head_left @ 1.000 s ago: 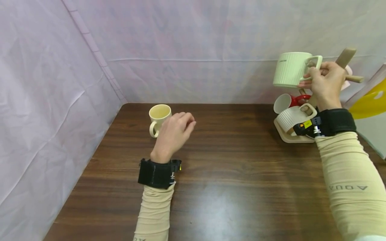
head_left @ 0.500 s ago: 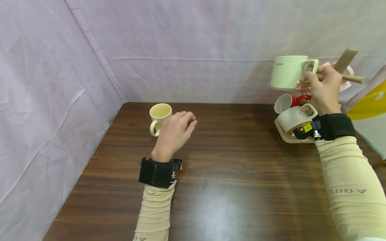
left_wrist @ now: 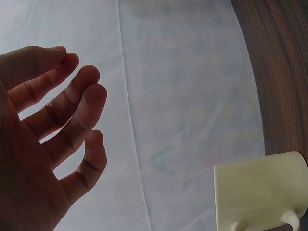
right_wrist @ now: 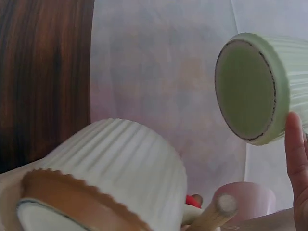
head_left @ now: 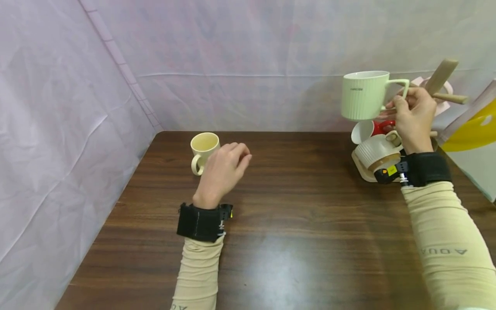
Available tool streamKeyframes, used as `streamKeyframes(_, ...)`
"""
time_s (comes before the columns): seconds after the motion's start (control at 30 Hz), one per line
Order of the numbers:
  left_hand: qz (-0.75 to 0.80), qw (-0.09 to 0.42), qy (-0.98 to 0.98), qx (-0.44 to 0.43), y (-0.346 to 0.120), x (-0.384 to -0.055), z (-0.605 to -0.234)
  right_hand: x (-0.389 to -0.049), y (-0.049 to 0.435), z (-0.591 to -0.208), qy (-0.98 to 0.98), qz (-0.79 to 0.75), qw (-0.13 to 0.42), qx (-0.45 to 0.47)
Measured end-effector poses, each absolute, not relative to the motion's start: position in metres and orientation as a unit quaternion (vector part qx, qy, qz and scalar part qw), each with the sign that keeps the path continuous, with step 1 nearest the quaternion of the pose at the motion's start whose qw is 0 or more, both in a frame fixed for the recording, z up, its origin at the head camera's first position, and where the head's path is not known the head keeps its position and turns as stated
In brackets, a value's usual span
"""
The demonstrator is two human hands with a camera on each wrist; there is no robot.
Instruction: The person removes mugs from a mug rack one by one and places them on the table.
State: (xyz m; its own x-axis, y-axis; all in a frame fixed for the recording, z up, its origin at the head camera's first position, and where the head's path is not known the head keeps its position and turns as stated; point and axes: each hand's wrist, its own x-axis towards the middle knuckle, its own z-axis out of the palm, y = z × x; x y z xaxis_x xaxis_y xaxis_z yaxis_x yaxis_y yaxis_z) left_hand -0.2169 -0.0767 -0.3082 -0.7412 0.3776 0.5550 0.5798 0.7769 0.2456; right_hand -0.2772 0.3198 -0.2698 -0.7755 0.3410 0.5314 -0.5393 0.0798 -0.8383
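My right hand (head_left: 416,114) grips a pale green ribbed mug (head_left: 360,97) by its handle, upright and raised above the table, left of a wooden mug rack (head_left: 441,77). In the right wrist view the underside of the green mug (right_wrist: 248,91) faces the camera, a finger touching its side. On the rack hang a white ribbed mug (head_left: 373,150) with a brown base band, a red-handled mug (head_left: 362,131) and a pink mug (right_wrist: 250,199), partly hidden. A cream mug (head_left: 203,146) stands on the table beside my left hand (head_left: 224,172), whose loosely bent fingers hold nothing.
The dark wooden table (head_left: 279,224) spreads under both arms. A pale cloth (head_left: 248,51) hangs behind it and along the left side. At the far right is a yellow shape (head_left: 472,131) near the rack.
My right hand has carried the green mug a little left and lower, away from the rack, and the mug has levelled. The left hand stays where it was.
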Motion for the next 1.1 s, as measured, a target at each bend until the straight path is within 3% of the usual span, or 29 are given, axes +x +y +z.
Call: streamKeyframes(1.1,-0.199,0.243,-0.910,-0.270,-0.079,-0.214,-0.306,-0.260,0.303,-0.306,-0.567,0.750,0.318,0.123)
